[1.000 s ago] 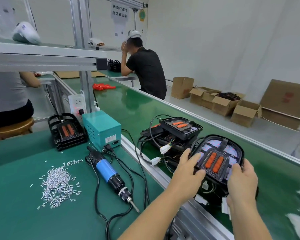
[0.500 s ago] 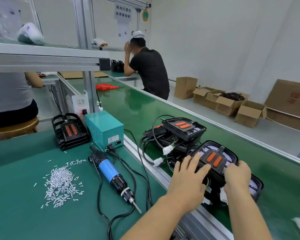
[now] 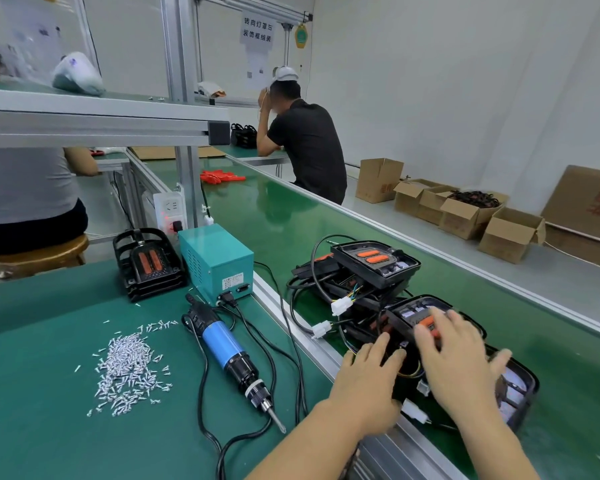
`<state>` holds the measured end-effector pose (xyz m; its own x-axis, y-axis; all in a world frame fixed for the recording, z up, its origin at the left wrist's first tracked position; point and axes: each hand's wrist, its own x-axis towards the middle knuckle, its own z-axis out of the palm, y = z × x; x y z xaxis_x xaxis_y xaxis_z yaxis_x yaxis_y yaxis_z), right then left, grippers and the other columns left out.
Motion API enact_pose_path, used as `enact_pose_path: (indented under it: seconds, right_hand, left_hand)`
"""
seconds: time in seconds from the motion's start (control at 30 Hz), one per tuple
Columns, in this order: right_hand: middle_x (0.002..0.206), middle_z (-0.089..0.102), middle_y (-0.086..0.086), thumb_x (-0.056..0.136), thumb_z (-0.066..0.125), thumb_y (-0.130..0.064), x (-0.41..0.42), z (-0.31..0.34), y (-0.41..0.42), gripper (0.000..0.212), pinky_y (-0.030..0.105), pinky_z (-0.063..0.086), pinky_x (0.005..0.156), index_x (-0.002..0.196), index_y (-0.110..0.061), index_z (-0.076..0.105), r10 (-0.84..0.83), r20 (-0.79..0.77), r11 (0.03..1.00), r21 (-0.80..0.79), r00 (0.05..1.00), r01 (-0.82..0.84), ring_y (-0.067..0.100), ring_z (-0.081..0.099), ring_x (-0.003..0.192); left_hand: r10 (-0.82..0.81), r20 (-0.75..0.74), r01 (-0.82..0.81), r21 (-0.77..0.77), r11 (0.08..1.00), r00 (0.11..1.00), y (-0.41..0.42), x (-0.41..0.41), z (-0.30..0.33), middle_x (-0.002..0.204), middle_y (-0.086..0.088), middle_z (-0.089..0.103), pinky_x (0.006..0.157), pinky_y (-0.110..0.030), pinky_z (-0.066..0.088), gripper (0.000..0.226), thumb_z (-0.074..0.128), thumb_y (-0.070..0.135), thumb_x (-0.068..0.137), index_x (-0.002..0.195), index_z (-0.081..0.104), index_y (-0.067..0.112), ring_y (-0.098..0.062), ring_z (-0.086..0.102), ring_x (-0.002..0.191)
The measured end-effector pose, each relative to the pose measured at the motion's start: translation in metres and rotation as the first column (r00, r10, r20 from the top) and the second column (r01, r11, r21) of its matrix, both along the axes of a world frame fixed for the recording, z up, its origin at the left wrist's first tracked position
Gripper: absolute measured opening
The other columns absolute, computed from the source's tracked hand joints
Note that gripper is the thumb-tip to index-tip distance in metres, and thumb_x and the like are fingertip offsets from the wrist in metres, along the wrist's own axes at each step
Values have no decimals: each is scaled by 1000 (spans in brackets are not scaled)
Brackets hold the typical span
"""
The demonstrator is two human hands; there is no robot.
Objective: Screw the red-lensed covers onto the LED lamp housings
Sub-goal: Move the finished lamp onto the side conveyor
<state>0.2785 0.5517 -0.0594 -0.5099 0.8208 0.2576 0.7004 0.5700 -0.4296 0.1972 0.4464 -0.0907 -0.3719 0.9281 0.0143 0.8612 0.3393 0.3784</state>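
A black lamp with red lenses (image 3: 417, 313) lies on the green conveyor belt (image 3: 284, 216) among wired lamp housings. My right hand (image 3: 459, 367) rests on top of it with the fingers spread and fairly straight. Beside it, my left hand (image 3: 369, 377) touches the lamp's near left edge with straight fingers. Another housing (image 3: 520, 393) lies under my right hand's outer side. A further red-lensed lamp (image 3: 374, 259) sits atop the pile behind. On the bench at the left stands a stack of red-lensed covers (image 3: 146, 263).
On the bench mat lie a heap of small silver screws (image 3: 129, 368) and a blue electric screwdriver (image 3: 224, 346), cabled to a teal power box (image 3: 215, 259). White connectors (image 3: 340, 306) and black cables trail off the pile. Two persons sit further along; cardboard boxes (image 3: 465, 213) stand at the right.
Both hands have lowered the red-lensed lamp from a raised, tilted hold down onto the pile on the belt. The fingers have opened out over it.
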Motion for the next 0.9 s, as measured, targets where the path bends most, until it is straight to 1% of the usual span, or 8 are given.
enact_pose_path:
  seconds: [0.03, 0.1, 0.17, 0.27, 0.4, 0.57, 0.7, 0.9]
  right_hand:
    - [157, 29, -7, 101, 37, -44, -2, -2, -8, 46, 61, 0, 113, 146, -37, 38, 31, 97, 998, 50, 995, -36, 16, 20, 146]
    - [159, 24, -9, 102, 33, -44, -6, -7, -17, 48, 63, 5, 113, 150, -41, 26, 24, 246, 986, 157, 969, -65, 16, 17, 147]
    - [159, 24, -8, 103, 33, -37, -9, -9, -20, 49, 63, 10, 113, 151, -41, 22, -15, 297, 974, 220, 955, -53, 18, 19, 147]
    - [158, 28, -6, 102, 39, -26, -11, -10, -21, 51, 62, 15, 112, 150, -40, 27, -36, 291, 967, 251, 956, -40, 20, 24, 145]
    - [158, 30, -6, 99, 42, -17, -11, -14, -17, 57, 58, 15, 113, 149, -41, 30, -43, 275, 966, 258, 961, -30, 21, 25, 145]
    - [158, 28, -8, 98, 41, -14, -11, -14, -11, 60, 55, 12, 115, 149, -44, 28, -60, 269, 964, 266, 961, -14, 20, 22, 146]
    - [159, 27, -7, 98, 40, -10, -10, -15, -9, 63, 54, 12, 116, 150, -43, 25, -72, 275, 962, 273, 959, -6, 21, 22, 146]
    - [158, 30, -6, 97, 42, -11, -9, -14, -10, 63, 53, 14, 117, 149, -43, 28, -81, 284, 965, 261, 955, 4, 21, 24, 146]
  left_hand:
    - [5, 3, -5, -16, 1000, 1000, 0, 0, -1, 160, -3, -10, 118, -44, 4, 76, 52, 24, 92, 153, 7, 25, -25, 3, 146]
    - [6, -7, -6, -25, 1000, 1000, 0, 0, -2, 161, -3, -9, 118, -43, 4, 79, 54, 24, 91, 153, 4, 23, -24, 2, 146]
    - [1, -11, -1, -23, 1000, 1000, 1, -1, -2, 161, -3, -7, 118, -44, 3, 81, 55, 22, 89, 153, 5, 24, -23, 1, 147]
    - [-9, -25, 7, -50, 999, 1000, 0, -3, -1, 161, -2, -7, 118, -46, 2, 82, 56, 20, 88, 153, 5, 24, -22, 0, 146]
    - [-19, -44, 15, -87, 996, 999, 2, -5, 1, 161, -1, -8, 118, -47, -1, 83, 55, 17, 88, 153, 3, 23, -21, -2, 147]
    - [-28, -67, 22, -86, 996, 997, 1, -4, 2, 161, -2, -7, 118, -48, -1, 81, 54, 17, 88, 153, 6, 21, -22, -1, 146]
    - [-27, -80, 19, -104, 994, 996, -6, -5, 5, 161, -1, -8, 118, -47, -3, 81, 53, 16, 88, 153, 4, 20, -22, -5, 147]
    - [20, -69, -24, -71, 997, 997, -22, -6, 6, 161, -1, -4, 119, -44, -2, 71, 46, 16, 95, 153, 6, 19, -23, -4, 147]
